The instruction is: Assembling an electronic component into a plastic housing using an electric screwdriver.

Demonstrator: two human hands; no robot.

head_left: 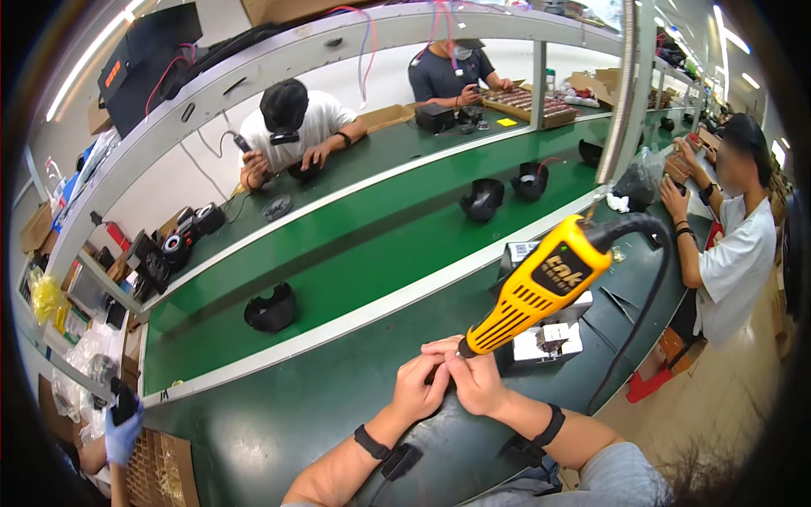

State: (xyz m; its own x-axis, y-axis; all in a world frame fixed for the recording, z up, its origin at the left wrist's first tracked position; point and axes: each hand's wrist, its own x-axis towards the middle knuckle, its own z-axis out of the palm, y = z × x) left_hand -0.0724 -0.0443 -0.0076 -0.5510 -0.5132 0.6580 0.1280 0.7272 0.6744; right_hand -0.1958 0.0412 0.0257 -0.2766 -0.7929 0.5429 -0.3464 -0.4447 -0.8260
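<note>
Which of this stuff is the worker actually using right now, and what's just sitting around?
In use:
left hand
right hand
yellow screwdriver and its cable

Lying about:
black housings on the green belt
small white box
cardboard tray

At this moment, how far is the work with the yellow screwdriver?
Done: not visible; any small part is hidden by the fingers. In hand: the left hand and right hand meet at the tip of the yellow electric screwdriver, fingers pinched together over the dark green bench. Left: three black housings sit on the green belt.
</note>
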